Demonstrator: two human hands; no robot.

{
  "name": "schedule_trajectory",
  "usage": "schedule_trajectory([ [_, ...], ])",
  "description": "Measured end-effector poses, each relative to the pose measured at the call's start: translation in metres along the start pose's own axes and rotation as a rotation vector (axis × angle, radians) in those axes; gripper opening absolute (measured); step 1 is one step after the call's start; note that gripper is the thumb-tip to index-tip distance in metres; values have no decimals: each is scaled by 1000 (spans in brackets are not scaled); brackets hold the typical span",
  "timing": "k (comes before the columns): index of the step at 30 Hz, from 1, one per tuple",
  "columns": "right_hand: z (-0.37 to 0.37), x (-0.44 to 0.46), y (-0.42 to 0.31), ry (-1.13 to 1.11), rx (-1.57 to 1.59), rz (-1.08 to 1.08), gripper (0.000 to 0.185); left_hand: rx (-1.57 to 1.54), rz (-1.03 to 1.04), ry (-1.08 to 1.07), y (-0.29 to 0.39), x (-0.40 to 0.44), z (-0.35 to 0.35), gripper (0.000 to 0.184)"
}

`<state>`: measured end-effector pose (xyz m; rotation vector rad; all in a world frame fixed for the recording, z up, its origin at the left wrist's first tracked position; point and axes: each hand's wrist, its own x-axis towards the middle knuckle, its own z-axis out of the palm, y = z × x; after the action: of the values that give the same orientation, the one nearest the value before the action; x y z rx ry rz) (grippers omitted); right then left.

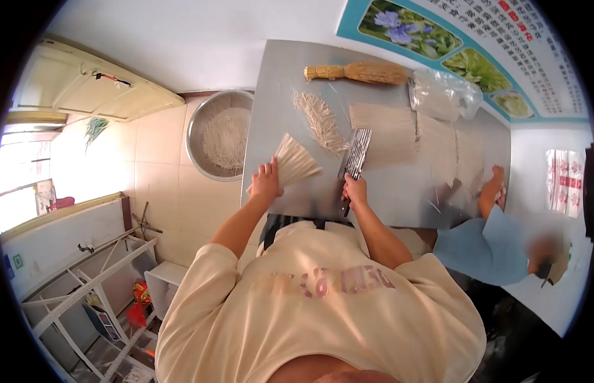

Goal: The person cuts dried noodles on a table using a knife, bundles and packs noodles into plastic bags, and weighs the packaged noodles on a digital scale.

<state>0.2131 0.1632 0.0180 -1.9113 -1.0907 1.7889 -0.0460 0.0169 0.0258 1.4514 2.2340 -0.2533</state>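
Note:
My right hand (355,191) is wrapped round the dark handle of a cleaver (357,152). Its broad blade, streaked with pale marks, lies over the grey table, at the left end of a thin dough sheet (385,131). At the table's left edge, my left hand (266,182) grips one end of a bundle of pale noodles (296,163), which fans out toward the blade. Some of the left fingertips are hard to make out. Between the bundle and the table's back lies a loose pile of cut noodles (321,122).
A straw brush (356,73) and a clear plastic bag (445,96) lie at the back of the table (271,89). More thin sheets (466,150) spread rightward. A person in blue (482,246) stands at the right. Left of the table is a metal basin (193,150) holding noodles.

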Motion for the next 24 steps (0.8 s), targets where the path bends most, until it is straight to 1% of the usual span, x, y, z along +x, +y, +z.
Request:
schedule_trajectory([
  [2, 16, 16, -20, -53, 107, 28, 32, 13, 2, 16, -2, -7, 8, 120],
  [4, 32, 47, -39, -167, 142, 89, 29, 29, 1, 25, -6, -17, 13, 119],
  [6, 52, 75, -61, -283, 171, 118, 29, 69, 71, 4, -10, -27, 16, 123],
  [7, 64, 83, -75, -302, 145, 156, 29, 67, 52, 12, -10, -32, 14, 123],
  [9, 94, 91, -99, -370, -3, 131, 29, 76, 86, -6, -11, -39, 11, 116],
  [10, 112, 94, -108, -413, -76, 101, 30, 71, 56, 1, -13, -39, 17, 116],
  [11, 136, 96, -115, -438, -92, 100, 30, 79, 69, 42, -13, -37, 24, 114],
  [13, 191, 102, -120, -453, -296, -47, 34, 60, 78, 88, -12, -39, 28, 107],
  [14, 216, 104, -118, -500, -356, -74, 37, 43, 49, 81, -11, -42, 28, 107],
  [16, 250, 76, -140, -576, -533, -53, 36, 69, 84, 127, -12, -42, 28, 109],
  [17, 258, 71, -140, -604, -566, -44, 36, 46, 47, 117, -11, -43, 27, 109],
  [19, 263, 60, -137, -627, -368, -85, 37, 119, 80, 145, -11, -45, 23, 114],
  [20, 252, 52, -136, -597, -385, -153, 37, 104, 60, 132, -12, -46, 20, 114],
  [21, 236, 51, -131, -568, -331, -209, 38, 108, 83, 128, -14, -49, 14, 116],
  [22, 214, 39, -132, -508, -341, -259, 37, 112, 109, 128, -14, -49, 12, 118],
  [23, 186, 36, -128, -493, -380, -300, 36, 89, 96, 148, -13, -47, 19, 119],
  [24, 157, 33, -122, -424, -403, -322, 34, 77, 86, 144, -12, -49, 19, 119],
])
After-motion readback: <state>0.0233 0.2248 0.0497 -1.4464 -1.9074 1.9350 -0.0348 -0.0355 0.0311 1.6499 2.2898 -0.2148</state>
